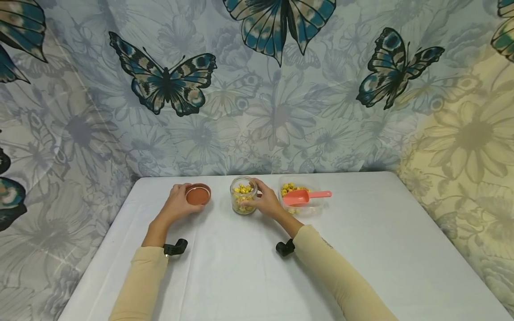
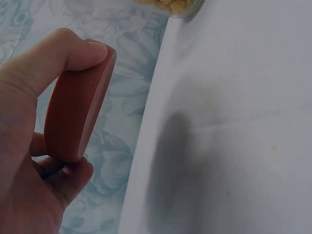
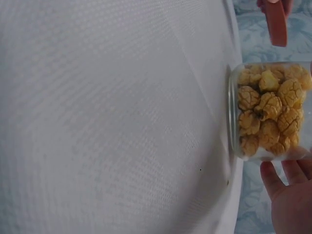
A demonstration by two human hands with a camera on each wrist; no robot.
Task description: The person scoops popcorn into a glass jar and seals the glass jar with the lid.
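Note:
My left hand [image 1: 179,204] grips a reddish-brown round lid [image 1: 198,195] by its edge, its hollow inner side facing the head camera. In the left wrist view the lid [image 2: 80,107] is held above the table, thumb on one side and fingers on the other. To the right stands an upright, uncovered glass jar [image 1: 243,206] holding yellow popcorn [image 1: 243,189]. My right hand [image 1: 266,199] holds this jar from its right side, thumb in front and fingers around behind. Large popcorn pieces [image 3: 269,106] show through the glass in the right wrist view.
Right of the jar sits a clear plastic container [image 1: 317,208] with more popcorn inside. A coral-pink scoop [image 1: 298,197] lies across it, handle pointing right. All stand near the back edge of the white-covered table [image 1: 225,272]. A butterfly-printed cloth [image 1: 277,116] hangs behind.

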